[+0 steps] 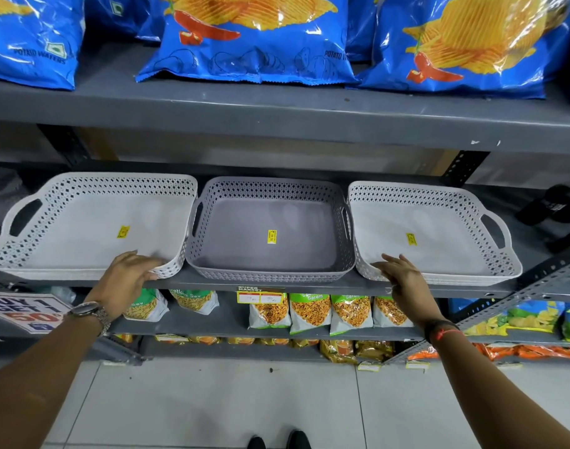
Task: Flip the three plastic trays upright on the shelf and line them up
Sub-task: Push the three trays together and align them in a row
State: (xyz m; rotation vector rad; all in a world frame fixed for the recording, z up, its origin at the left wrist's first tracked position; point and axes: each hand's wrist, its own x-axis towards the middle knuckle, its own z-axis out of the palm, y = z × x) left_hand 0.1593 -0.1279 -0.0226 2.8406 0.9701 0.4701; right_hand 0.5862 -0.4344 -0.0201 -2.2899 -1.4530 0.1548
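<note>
Three perforated plastic trays stand upright side by side on the grey shelf (277,288): a white left tray (83,189), a grey middle tray (270,189) and a white right tray (439,197). Each has a yellow sticker on its floor. My left hand (128,277) rests on the front rim of the left tray near its right corner, fingers spread. My right hand (403,275) lies flat on the front left corner of the right tray, fingers apart. Neither hand grips a tray.
Blue crisp bags (251,37) fill the shelf above. Snack packets (309,311) sit on the shelf below, with a price label (261,298) on the edge. A promo sign (24,311) hangs at the left. Dark objects (552,205) lie right of the trays.
</note>
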